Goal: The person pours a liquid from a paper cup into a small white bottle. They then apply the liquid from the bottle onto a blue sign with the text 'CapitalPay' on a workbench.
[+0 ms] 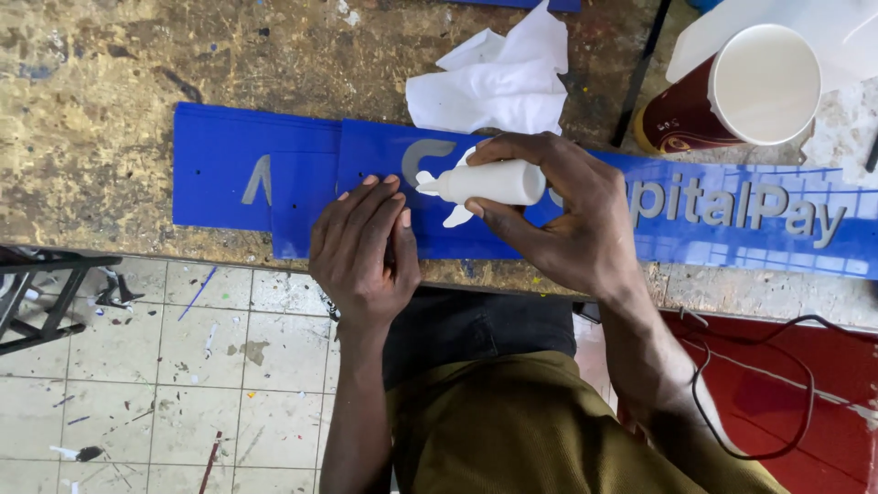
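My right hand [558,215] is closed around a white squeeze bottle [485,182] lying sideways, nozzle pointing left toward my left hand [361,247], which presses flat, holding nothing, on the blue sign panel [302,178] by the workbench's [91,110] near edge. A paper cup [732,91] near the far right corner lies on its side; its inside looks white and empty.

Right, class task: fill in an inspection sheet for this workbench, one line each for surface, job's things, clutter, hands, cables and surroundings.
Surface: worn wooden bench, paint-stained.
Job's things: blue sign panel with grey letters lies flat; small white bottle held nozzle toward the left.
Clutter: crumpled white tissue; red paper cup, lying on its side.
Hands: left hand pressed flat on the panel; right hand in a closed grip round the bottle.
Cables: black cable loops beside the right forearm.
Surroundings: tiled floor, speckled with paint; black metal frame at left.
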